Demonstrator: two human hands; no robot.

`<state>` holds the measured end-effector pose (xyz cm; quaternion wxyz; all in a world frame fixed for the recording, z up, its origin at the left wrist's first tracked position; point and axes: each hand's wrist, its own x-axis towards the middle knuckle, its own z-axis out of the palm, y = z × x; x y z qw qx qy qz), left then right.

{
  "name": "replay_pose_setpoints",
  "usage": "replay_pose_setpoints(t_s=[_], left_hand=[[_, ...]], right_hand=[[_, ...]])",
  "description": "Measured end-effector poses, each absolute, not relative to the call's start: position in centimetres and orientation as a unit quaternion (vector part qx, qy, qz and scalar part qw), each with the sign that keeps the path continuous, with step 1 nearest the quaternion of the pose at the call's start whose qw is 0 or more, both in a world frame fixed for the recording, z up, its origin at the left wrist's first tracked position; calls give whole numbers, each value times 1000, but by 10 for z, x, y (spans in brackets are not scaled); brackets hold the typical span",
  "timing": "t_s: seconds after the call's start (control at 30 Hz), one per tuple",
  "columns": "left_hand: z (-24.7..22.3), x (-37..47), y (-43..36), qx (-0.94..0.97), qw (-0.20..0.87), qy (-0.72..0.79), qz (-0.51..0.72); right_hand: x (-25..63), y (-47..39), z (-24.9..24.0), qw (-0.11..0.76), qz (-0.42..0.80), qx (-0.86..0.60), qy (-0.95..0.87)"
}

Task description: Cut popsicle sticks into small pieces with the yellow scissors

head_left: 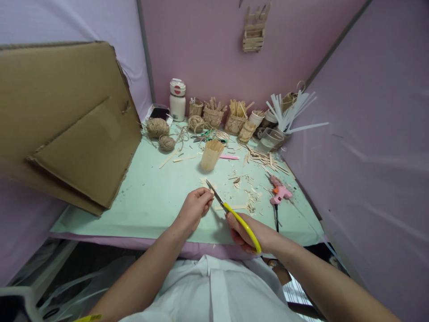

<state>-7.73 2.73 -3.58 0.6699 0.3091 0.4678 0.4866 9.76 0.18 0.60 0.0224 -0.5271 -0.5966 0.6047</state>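
My right hand (238, 232) is closed around the yellow handles of a pair of scissors (246, 227). Their metal blades point up and to the left, with the tips beside my left fingers. My left hand (196, 205) is closed in a pinch on a small pale wooden strip (212, 191), mostly hidden by the fingers and the blades. Just beyond the blades stands a cup-shaped holder made of thin wooden sticks (211, 156). Small wood clippings (252, 199) lie to the right of the blades, and a flat stick (234, 207) rests behind the scissors.
A pink glue gun (280, 193) lies at the right with its cord. Twine balls (157, 128), stick-filled holders (213, 117) and a clear cup (268, 141) of white glue sticks (284, 112) line the back. Cardboard (77, 134) stands at the left. A pink pen-like tool (229, 157) lies behind the stick holder.
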Motion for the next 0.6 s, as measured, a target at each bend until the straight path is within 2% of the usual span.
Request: replay_pose_setpoints(t_s=[0.1, 0.2, 0.4, 0.6], left_hand=[[-37, -77, 26, 330, 656, 477, 482], [-37, -75, 20, 435, 585, 493, 475], [-32, -65, 5, 692, 488, 399, 353], [-28, -52, 4, 732, 468, 372, 328]], right_hand=[[99, 2, 6, 13, 604, -535, -591], [104, 1, 10, 29, 600, -530, -598], [139, -9, 9, 62, 578, -513, -632], [166, -20, -8, 134, 577, -545, -593]])
